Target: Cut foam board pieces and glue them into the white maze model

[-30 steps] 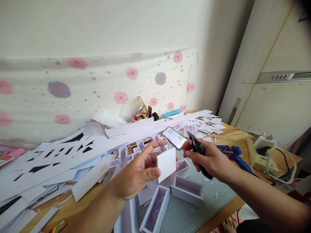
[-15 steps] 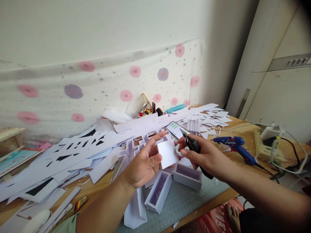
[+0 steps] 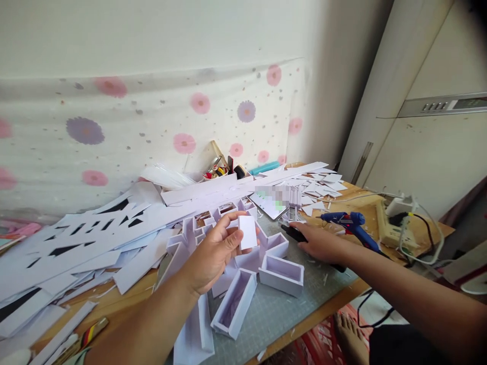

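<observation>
My left hand point(image 3: 218, 253) pinches a small white piece of foam board point(image 3: 248, 233) between thumb and fingers, held up above the work. Low over the cutting mat point(image 3: 281, 324), my right hand point(image 3: 321, 244) has its fingers round a black utility knife point(image 3: 294, 233); most of the handle is hidden under the palm. Below my left hand, open white foam-board boxes stand on the mat: a long narrow box point(image 3: 247, 289) and a shorter box point(image 3: 292, 285). Behind them, a larger white assembly of joined compartments point(image 3: 276, 244) is partly covered by my left hand.
A blue glue gun point(image 3: 352, 223) lies to the right, by a power strip point(image 3: 391, 233) with cables. A phone point(image 3: 272, 203) lies behind the boxes. Cut foam-board sheets point(image 3: 99, 228) spread over the left, smaller scraps point(image 3: 319, 185) at the back right.
My right hand has moved away from the white piece, down and right to the mat with the knife. My left hand still holds the piece, now turned. The view has shifted right.
</observation>
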Motion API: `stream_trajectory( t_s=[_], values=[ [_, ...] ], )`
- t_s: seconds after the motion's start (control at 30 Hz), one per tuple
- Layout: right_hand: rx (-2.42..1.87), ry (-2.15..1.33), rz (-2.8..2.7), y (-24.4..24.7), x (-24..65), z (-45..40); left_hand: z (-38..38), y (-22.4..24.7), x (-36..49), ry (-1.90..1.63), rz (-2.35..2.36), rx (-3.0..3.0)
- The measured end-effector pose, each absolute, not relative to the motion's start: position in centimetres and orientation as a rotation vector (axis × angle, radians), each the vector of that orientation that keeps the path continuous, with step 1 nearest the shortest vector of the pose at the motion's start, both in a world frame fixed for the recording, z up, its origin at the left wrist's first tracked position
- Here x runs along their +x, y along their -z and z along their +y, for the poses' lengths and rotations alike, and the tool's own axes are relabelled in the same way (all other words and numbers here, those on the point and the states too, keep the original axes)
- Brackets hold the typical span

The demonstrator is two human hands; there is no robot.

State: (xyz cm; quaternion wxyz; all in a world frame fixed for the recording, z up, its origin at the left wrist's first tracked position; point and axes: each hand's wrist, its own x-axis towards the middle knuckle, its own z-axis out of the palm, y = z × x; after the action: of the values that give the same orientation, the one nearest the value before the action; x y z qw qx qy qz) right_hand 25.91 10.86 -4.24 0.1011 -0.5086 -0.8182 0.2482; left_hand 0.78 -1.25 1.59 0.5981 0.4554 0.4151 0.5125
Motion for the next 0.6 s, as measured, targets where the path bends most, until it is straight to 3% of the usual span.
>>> stream_trajectory(
  t_s=[0.13,0.33,0.6],
  values=[
    [-1.281,-0.650,-2.426,2.3,26.0,9.0,-1.0,-1.3,0.7,-1.175,0.948,1.019],
    [-0.815,-0.827,-2.166,-0.6,24.5,5.5,-1.4,-1.6,0.9,-1.052,0.853,1.013],
    [-0.993,-1.053,-2.124,-0.7,20.8,4.7,-1.8,-1.6,1.2,-1.033,0.929,1.116]
  ],
)
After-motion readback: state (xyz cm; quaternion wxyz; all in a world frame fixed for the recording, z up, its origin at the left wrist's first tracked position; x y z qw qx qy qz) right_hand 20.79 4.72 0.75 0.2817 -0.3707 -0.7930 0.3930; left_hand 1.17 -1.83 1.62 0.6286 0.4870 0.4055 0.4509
